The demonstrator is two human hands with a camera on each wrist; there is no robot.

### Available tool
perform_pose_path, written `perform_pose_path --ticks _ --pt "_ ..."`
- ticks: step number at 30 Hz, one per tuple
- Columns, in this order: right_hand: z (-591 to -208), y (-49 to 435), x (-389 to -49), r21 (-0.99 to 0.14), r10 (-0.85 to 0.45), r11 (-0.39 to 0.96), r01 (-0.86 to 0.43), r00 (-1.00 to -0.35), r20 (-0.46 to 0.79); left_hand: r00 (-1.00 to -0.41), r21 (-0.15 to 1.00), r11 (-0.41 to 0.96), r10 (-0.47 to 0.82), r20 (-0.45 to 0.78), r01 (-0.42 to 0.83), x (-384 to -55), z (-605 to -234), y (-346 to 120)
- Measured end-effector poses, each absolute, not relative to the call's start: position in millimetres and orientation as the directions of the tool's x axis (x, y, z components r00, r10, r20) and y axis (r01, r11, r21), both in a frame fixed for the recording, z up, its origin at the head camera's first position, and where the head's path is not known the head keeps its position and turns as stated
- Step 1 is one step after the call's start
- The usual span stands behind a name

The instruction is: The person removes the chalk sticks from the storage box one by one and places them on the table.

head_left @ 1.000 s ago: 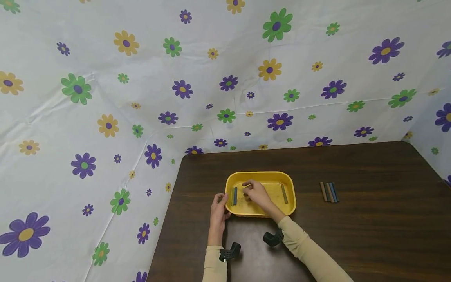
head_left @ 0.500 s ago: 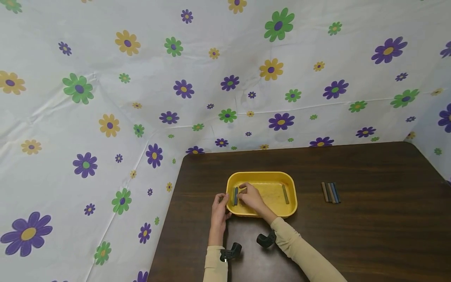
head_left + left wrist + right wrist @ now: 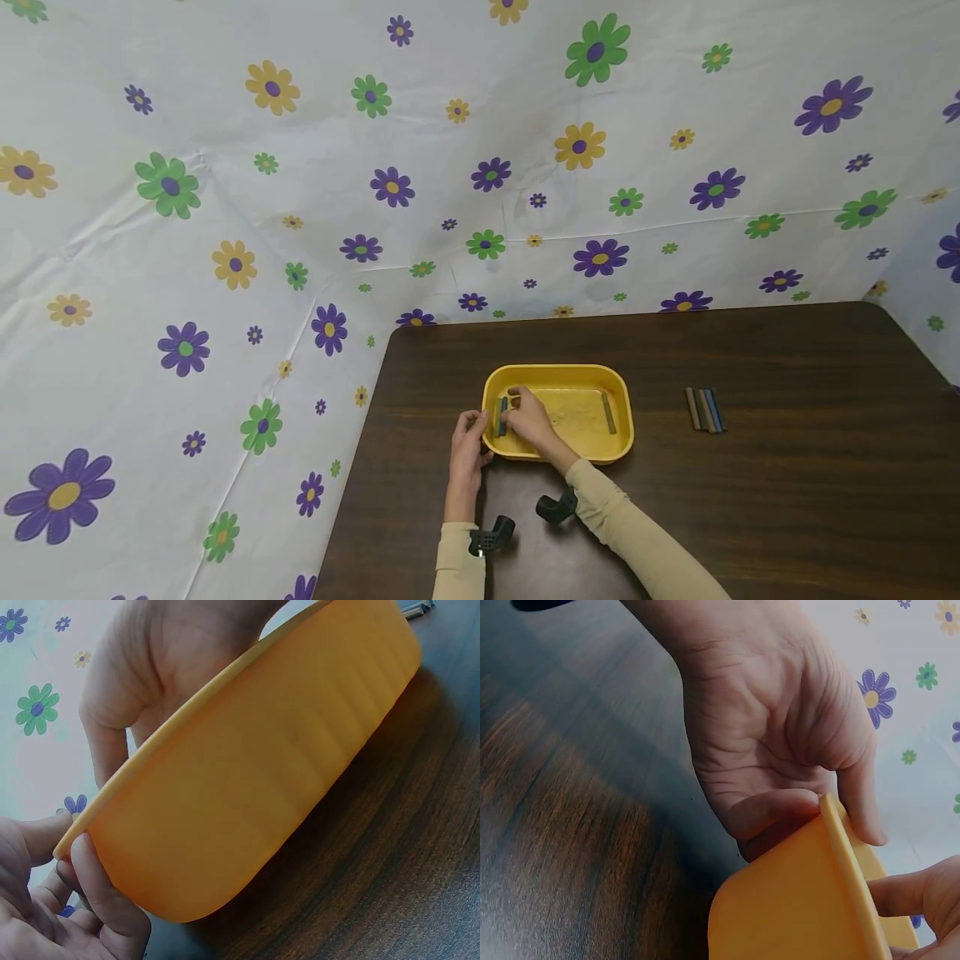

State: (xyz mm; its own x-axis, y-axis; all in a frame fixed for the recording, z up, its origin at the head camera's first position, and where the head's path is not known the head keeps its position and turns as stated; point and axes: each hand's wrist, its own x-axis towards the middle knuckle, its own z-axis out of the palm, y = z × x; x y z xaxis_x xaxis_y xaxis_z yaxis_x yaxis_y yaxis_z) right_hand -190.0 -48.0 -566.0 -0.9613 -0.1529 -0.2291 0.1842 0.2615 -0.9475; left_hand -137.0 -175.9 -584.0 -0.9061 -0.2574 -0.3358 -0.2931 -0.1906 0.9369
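Observation:
A yellow plastic tray (image 3: 573,408) stands on the dark table. My left hand (image 3: 466,458) grips its left rim; in the left wrist view the thumb and fingers pinch the tray's corner (image 3: 202,802). Inside the tray, at its left end, an olive chalk-like stick (image 3: 497,417) and a blue stick (image 3: 503,406) lie side by side. My right hand (image 3: 534,421) reaches into the tray, thumb and index finger spread, fingertips right at the blue stick. I cannot tell whether they pinch it. Another olive stick (image 3: 608,413) lies near the tray's right end.
To the right of the tray, several brown and blue sticks (image 3: 707,410) lie in a row on the wood-grain table (image 3: 810,467). A white flowered sheet (image 3: 420,167) hangs behind the table and at its sides. Each wrist carries a black camera mount (image 3: 492,536).
My right hand has moved left inside the tray, from beside the two left sticks to right at the blue one. The left hand stays on the rim.

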Motion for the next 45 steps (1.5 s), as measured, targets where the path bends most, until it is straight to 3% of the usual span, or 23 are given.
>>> perform_pose_path --ticks 15,45 --pt "-572 -56 -194 -0.956 -0.174 0.105 0.274 -0.941 -0.289 -0.911 0.942 -0.189 -0.258 -0.321 -0.278 -138 -584 -175" --pt "-576 -53 -205 -0.943 -0.114 0.316 0.102 -0.983 -0.144 -0.911 0.941 -0.182 -0.253 -0.324 -0.284 -136 -584 -176"
